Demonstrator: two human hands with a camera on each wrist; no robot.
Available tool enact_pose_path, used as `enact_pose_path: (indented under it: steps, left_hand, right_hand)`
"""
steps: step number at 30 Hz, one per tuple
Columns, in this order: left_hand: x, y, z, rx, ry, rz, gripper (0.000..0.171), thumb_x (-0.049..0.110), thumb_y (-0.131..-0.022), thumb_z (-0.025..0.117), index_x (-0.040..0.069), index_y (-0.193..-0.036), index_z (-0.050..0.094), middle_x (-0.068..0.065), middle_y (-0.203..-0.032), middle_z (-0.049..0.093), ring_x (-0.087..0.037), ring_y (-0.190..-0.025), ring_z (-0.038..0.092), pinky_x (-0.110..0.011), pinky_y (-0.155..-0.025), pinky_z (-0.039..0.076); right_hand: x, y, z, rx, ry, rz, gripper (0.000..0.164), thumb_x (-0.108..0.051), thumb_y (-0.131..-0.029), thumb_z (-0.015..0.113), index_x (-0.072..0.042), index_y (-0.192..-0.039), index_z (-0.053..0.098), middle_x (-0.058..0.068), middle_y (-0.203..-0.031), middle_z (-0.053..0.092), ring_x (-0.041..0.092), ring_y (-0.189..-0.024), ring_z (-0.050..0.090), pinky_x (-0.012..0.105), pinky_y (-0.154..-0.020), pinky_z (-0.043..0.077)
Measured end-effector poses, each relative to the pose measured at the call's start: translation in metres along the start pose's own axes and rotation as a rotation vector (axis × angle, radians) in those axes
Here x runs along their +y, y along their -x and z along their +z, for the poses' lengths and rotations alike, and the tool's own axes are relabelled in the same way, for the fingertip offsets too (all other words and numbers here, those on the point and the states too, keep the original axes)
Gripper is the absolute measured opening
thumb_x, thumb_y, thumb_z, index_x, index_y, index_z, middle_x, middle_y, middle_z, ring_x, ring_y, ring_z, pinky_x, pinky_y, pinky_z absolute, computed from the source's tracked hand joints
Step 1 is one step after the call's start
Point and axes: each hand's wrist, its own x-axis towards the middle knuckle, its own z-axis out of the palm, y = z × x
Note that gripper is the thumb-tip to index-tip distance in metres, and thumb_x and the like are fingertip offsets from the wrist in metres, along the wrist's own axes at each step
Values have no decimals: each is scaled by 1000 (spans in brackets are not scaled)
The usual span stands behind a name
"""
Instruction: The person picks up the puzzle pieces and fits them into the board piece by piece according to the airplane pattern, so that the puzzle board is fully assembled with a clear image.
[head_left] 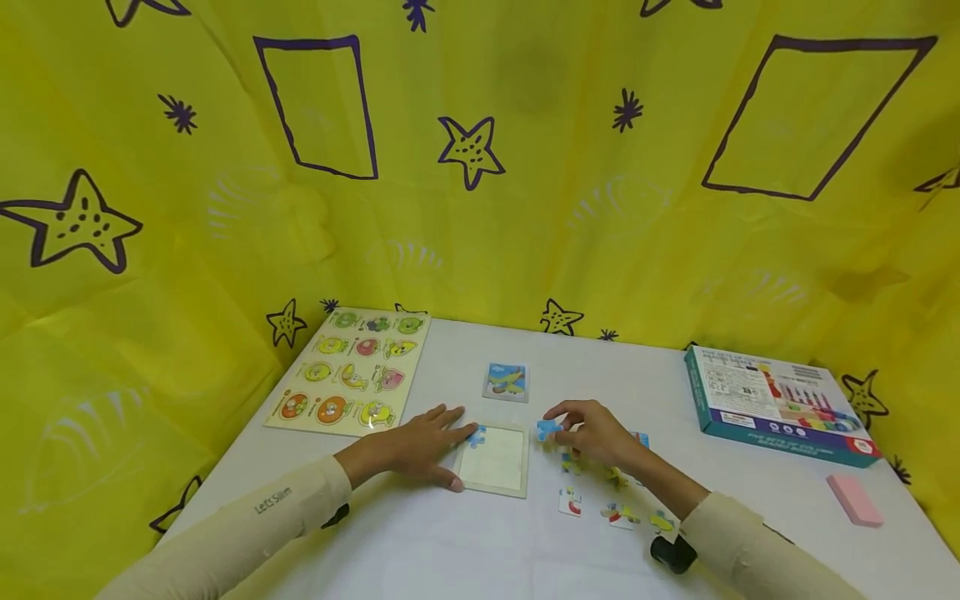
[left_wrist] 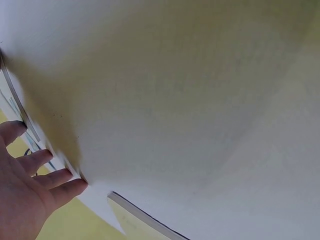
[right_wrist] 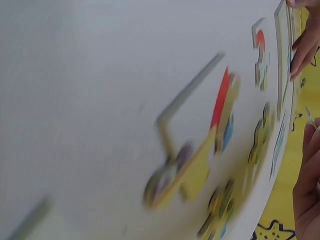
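My right hand (head_left: 596, 435) pinches a blue jigsaw piece (head_left: 547, 429) between thumb and fingers, just right of a square wooden puzzle tray (head_left: 491, 477). Spread fingers of my left hand (head_left: 422, 450) rest along the tray's left side, one fingertip at a blue piece (head_left: 476, 437) lying in its upper left corner. In the left wrist view, that hand (left_wrist: 25, 192) shows straight fingers against the tabletop. Several loose jigsaw pieces (head_left: 570, 502) lie right of the tray, partly hidden under my right forearm. A piece with a red stripe (right_wrist: 192, 172) appears blurred in the right wrist view.
Behind the tray lies a small square plane picture (head_left: 506, 382). A fruit puzzle board (head_left: 351, 371) is at the back left. To the right are a flat craft box (head_left: 780, 406) and a pink block (head_left: 855, 500). A yellow curtain (head_left: 525, 217) hangs behind the white table.
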Motion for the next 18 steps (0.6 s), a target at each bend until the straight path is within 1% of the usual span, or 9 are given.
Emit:
enact_pose_path:
  steps: [5,7,10,14,18]
  left_hand:
    - [-1,-1,2,-6,1,-3,94,67,-85,67,24,-160,30,-11,-168,20,-42,-153,18,-60,-119,27]
    - [-2,-2,2,-6,1,-2,94,68,-84,66,24,-160,30,-11,-168,20,-42,-153,18,-59,-120,26]
    - [-2,-2,2,-5,-3,-1,94,69,-85,65,24,-160,30,-11,-168,20,-42,-153,18,-59,-119,27]
    - [-2,-2,1,-5,-9,-2,94,70,-85,64,24,-159,30,-12,-167,21,-43,-153,20,-60,-118,29]
    - [-3,-2,1,-6,-7,0,95,71,-85,63,23,-159,30,-12,-167,21,-43,-152,20,-60,-118,29]
  right_hand:
    - [-6,-8,15,-5,-18,9,30,-6,-92,71,-2,-122,67,7,-80,59,20,-52,57,25,-52,47]
    - [-8,-11,21,3,-18,19,29,-6,-91,71,-4,-119,67,6,-78,59,19,-52,56,25,-52,48]
    - [-10,-15,29,9,-17,13,25,-5,-91,72,-5,-115,68,5,-76,59,18,-51,56,26,-53,49]
    - [-14,-22,37,3,-12,-13,25,-6,-90,73,-1,-114,70,4,-75,61,17,-51,57,25,-53,49]
    - [-19,-29,43,-13,-34,-2,26,-5,-89,73,2,-114,70,5,-74,65,16,-51,57,25,-54,49]
